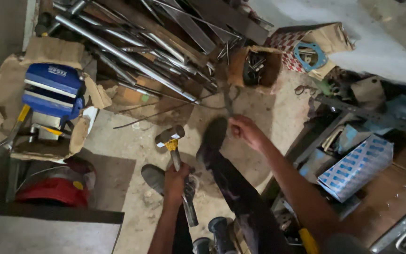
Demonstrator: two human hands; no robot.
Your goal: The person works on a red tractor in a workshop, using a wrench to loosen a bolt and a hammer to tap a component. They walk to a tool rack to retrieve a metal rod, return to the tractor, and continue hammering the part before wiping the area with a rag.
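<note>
Left hand [175, 181], lower centre of frame, fingers wrapped tight around hammer [172, 141] handle; hammer head just above it, over concrete floor [132, 141]. Right hand [244, 130], centre frame, fingers closed on thin bent metal rod [227, 96] running up toward pile of steel bars [132, 51], upper centre. Blue vise [52, 91] in cardboard, upper left. Blue patterned box [358, 167], right.
</note>
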